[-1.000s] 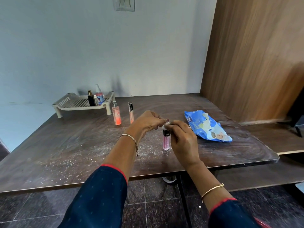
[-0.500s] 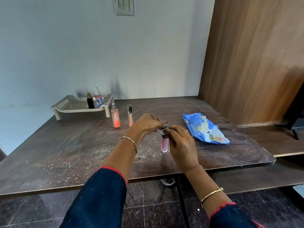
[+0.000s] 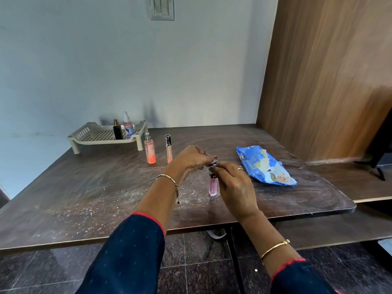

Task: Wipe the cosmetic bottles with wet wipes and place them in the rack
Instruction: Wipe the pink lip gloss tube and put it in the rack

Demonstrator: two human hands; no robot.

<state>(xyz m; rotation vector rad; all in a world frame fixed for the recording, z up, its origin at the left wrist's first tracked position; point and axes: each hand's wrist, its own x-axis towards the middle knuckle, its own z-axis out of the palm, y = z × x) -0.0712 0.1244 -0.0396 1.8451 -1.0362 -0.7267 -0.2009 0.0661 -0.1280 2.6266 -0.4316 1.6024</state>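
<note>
Dark brown wooden table (image 3: 84, 187), matt and scuffed, dusted with white powder (image 3: 135, 195). Cream perforated plastic rack (image 3: 84, 130), smooth. Crinkly blue plastic wipes pack (image 3: 261, 166) shines. Small clear pink bottle (image 3: 213, 187) looks glossy; dark stone floor tiles (image 3: 191, 268) gleam.

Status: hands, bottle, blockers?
Left hand, right hand pinch top of small pink glass bottle, upright on table. Beige plastic rack holds two. Orange spray bottle, slim silver-capped tube stand before it.

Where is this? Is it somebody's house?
Probably a plain room indoors, maybe in a home; I can't be sure. There's a painted wall with a light switch, a wood-panelled wall, and a dusty table over a dark tiled floor.
</note>
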